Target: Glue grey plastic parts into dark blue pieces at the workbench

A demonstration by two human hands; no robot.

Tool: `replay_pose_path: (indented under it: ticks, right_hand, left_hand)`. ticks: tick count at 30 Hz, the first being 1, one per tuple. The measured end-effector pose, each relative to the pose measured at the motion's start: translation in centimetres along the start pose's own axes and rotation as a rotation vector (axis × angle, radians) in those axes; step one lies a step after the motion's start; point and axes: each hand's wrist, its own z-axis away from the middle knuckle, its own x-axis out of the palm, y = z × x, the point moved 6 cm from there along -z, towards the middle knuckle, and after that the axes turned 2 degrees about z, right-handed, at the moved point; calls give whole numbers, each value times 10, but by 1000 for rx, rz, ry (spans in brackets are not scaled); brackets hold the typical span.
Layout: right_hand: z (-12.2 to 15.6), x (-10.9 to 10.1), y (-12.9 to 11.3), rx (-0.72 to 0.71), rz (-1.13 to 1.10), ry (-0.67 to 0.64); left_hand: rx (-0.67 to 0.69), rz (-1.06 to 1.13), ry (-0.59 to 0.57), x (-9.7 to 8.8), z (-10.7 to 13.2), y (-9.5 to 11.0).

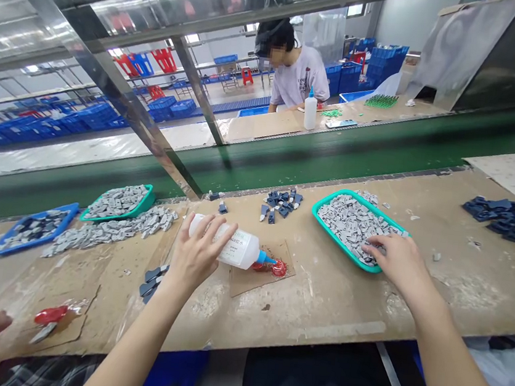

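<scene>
Left hand [197, 254] gripping glue bottle [219, 238], label [238, 248] unreadable; right hand [395, 264] open on grey pieces [347, 222]

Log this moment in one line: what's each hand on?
left hand: gripping white squeeze bottle | right hand: on grey pieces in teal tray

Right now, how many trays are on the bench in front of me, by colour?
left teal tray and right teal tray: 2
blue tray: 1
Total: 3
</scene>
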Motion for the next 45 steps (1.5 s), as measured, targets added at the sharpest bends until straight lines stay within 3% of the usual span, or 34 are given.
replay_pose_path:
  ticks: [8,20,26,33,40,45]
  right_hand:
    - [4,-2,6,151,-374,-174]
    - [-5,1,-7,65,-224,-188]
    - [-9,7,-9,85,-220,-316]
    - [-8,12,6,187,-335,-177]
    - [4,-6,2,385,-805,120]
    - [15,-14,-3,527,-882,154]
  left_hand:
    - [10,-7,4,-1,-7,-1]
    - [-25,61,28,8,-7,-6]
    - [-48,52,4,16,-2,-9]
    - [-127,137,13,24,8,-15]
    - [-385,539,45,38,22,-33]
    - [-833,1038,234,80,45,-84]
